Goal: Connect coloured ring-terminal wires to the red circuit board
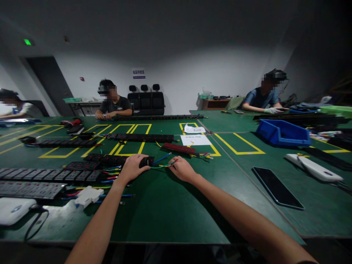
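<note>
Gripping the black socket strip (147,161) by its right end, here's the left hand (133,167), nearer, the strip running leftward along the counter (176,212), the right hand (181,168) seemingly pinching a green wire (161,166) beyond

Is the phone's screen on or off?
Off, it seems: the phone lies flat on the green table, and its screen is dark, with no lit picture.
</note>
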Action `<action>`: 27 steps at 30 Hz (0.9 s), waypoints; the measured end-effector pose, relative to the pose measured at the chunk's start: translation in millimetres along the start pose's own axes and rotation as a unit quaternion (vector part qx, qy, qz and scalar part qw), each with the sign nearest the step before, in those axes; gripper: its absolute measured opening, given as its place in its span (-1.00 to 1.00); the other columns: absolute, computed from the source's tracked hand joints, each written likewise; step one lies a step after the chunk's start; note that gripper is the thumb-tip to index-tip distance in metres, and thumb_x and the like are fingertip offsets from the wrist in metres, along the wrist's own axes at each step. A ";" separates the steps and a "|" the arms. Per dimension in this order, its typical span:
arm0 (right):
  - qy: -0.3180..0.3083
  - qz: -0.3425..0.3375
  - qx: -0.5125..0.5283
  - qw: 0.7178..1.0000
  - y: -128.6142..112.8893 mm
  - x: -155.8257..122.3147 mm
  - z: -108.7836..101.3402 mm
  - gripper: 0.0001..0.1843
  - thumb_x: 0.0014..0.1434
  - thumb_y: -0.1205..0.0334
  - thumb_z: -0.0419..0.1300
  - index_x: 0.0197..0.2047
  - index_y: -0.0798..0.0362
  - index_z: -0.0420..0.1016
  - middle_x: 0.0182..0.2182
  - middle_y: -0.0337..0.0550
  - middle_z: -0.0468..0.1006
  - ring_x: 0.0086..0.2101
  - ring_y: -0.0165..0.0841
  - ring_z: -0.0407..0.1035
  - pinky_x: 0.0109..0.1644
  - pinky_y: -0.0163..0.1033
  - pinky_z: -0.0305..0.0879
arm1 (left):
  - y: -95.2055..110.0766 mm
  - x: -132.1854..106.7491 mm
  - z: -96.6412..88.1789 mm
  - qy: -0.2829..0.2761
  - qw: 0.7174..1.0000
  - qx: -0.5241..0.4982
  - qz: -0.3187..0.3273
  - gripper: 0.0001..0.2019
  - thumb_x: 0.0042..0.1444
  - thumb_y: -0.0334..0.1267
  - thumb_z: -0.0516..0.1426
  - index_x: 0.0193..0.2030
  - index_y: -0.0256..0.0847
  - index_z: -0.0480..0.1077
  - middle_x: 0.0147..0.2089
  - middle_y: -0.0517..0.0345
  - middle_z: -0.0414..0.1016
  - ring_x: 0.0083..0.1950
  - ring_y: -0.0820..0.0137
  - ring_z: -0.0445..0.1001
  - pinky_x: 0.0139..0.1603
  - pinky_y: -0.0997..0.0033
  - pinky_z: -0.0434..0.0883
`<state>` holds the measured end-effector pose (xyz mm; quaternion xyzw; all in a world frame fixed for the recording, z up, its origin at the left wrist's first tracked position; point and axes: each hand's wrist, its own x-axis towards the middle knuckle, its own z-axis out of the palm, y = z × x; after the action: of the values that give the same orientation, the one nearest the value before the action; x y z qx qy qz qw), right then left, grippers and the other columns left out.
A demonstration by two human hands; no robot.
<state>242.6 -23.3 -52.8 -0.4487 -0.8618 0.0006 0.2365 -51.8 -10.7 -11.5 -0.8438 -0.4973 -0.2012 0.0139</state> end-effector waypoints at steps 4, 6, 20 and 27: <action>0.004 -0.001 0.001 1.000 0.0 -0.1 0.4 -0.68 0.45 0.15 0.05 -0.13 0.07 0.61 -0.12 -0.01 0.61 -0.06 -0.26 0.42 0.15 -0.18 0.23 | 0.5 0.2 -0.4 -0.001 1.000 0.004 0.000 -0.53 0.18 0.04 0.25 0.17 -0.08 0.42 0.18 0.00 0.51 0.18 0.02 0.44 0.19 -0.01 0.32; 0.005 -0.002 0.001 1.000 -0.1 -0.2 0.3 -0.67 0.45 0.15 0.05 -0.14 0.07 0.62 -0.12 -0.01 0.61 -0.06 -0.26 0.42 0.15 -0.18 0.23 | 0.9 0.2 -0.7 0.000 1.000 0.002 0.001 -0.53 0.17 0.04 0.25 0.17 -0.08 0.42 0.18 0.00 0.51 0.19 0.03 0.44 0.19 -0.01 0.32; 0.004 0.003 -0.007 1.000 -1.2 -0.3 0.1 -0.70 0.44 0.16 0.06 -0.11 0.06 0.62 -0.13 -0.01 0.62 -0.06 -0.26 0.43 0.16 -0.18 0.22 | 0.6 0.1 -0.1 0.001 1.000 0.001 -0.003 -0.52 0.17 0.06 0.25 0.17 -0.06 0.43 0.17 0.00 0.51 0.19 0.03 0.43 0.20 0.02 0.31; -0.002 0.004 -0.009 1.000 -2.3 -0.5 -2.5 -0.69 0.45 0.15 0.05 -0.10 0.06 0.61 -0.13 -0.01 0.61 -0.05 -0.26 0.42 0.17 -0.18 0.21 | -0.1 0.0 0.1 -0.001 1.000 0.003 0.000 -0.53 0.17 0.06 0.25 0.16 -0.06 0.42 0.18 0.00 0.51 0.19 0.03 0.43 0.19 0.03 0.31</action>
<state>242.0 -25.6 -50.3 -0.4548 -0.8602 -0.0057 0.2306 -51.9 -10.6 -11.6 -0.8440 -0.4979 -0.1989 0.0161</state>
